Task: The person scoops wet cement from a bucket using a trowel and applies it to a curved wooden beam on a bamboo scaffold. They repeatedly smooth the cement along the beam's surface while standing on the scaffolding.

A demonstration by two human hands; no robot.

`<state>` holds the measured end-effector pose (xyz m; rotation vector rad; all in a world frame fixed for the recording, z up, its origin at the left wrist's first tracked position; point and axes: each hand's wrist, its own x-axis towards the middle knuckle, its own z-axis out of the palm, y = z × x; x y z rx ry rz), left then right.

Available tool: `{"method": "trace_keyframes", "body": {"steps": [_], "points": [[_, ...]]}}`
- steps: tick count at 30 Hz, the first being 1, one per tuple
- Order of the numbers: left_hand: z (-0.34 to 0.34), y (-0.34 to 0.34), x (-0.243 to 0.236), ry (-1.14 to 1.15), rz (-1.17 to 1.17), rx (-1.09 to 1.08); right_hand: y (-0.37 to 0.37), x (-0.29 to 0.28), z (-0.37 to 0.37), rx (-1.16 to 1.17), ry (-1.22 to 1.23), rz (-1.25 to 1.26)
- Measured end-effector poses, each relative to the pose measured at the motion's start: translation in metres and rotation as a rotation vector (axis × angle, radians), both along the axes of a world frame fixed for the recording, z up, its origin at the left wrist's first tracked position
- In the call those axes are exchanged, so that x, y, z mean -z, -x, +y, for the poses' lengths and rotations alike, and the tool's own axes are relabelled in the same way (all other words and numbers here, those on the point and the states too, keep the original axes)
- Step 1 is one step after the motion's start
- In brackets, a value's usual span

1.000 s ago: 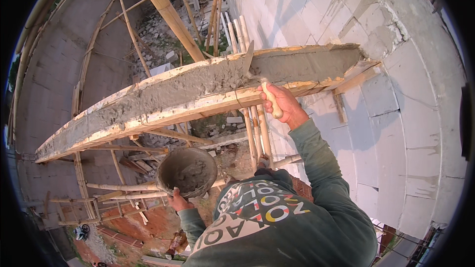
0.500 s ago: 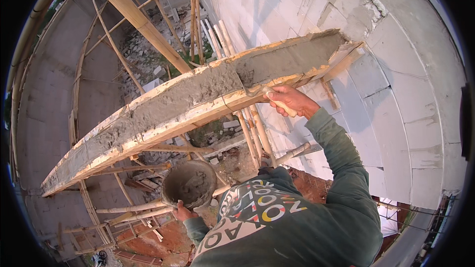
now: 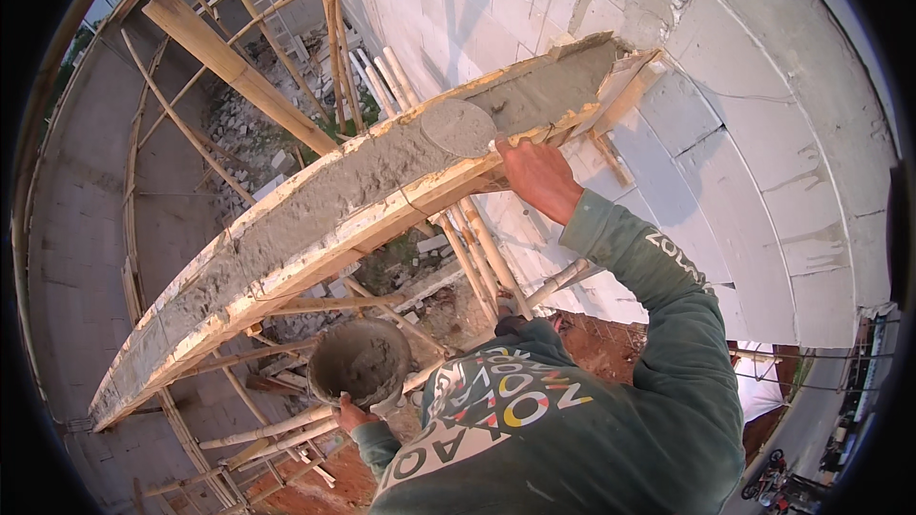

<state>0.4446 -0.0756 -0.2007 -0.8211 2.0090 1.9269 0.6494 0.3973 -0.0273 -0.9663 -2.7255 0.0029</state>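
Right hand [image 3: 539, 178], toward one o'clock in the head view, grasps a trowel [image 3: 459, 128] — blade flat on grey cement [image 3: 372, 172], at twelve. Smoothing seems in hand; the next move calls for light, level pressure. Left hand [image 3: 352, 417] holds a bowl [image 3: 329, 343] at seven. Wooden mould [image 3: 444, 189] sides line the cement — block wall [image 3: 754, 181] at three, rubble [image 3: 234, 124] at ten.

Your right hand [image 3: 539, 175]: covers most of handle of trowel [image 3: 460, 127]; some fingertips out of sight underneath. Your left hand [image 3: 353, 414]: fingers partly hidden by bucket [image 3: 332, 353]; bucket's underside hidden. Your sweater [image 3: 611, 448]: cut off by lower edge. Bamboo poles [image 3: 491, 257]: upper stretches hidden behind timber formwork [image 3: 444, 189]. Motorbike [image 3: 766, 477], lower right: too small for detail.
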Motion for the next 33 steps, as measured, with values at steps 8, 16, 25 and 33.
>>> {"method": "trace_keyframes", "body": {"steps": [8, 16, 25, 33], "points": [[-0.018, 0.002, 0.023, -0.130, 0.033, -0.050, -0.037, -0.009, 0.065, 0.395, 0.422, -0.002], [-0.029, -0.005, 0.032, -0.123, 0.090, -0.046, 0.086, -0.027, -0.023, -0.208, 0.298, 0.003], [-0.032, -0.007, 0.030, -0.096, 0.023, -0.028, 0.084, -0.007, -0.042, 0.089, -0.188, -0.142], [-0.037, -0.002, 0.041, -0.151, 0.022, -0.010, -0.018, -0.012, 0.034, 0.399, -0.166, -0.206]]}}
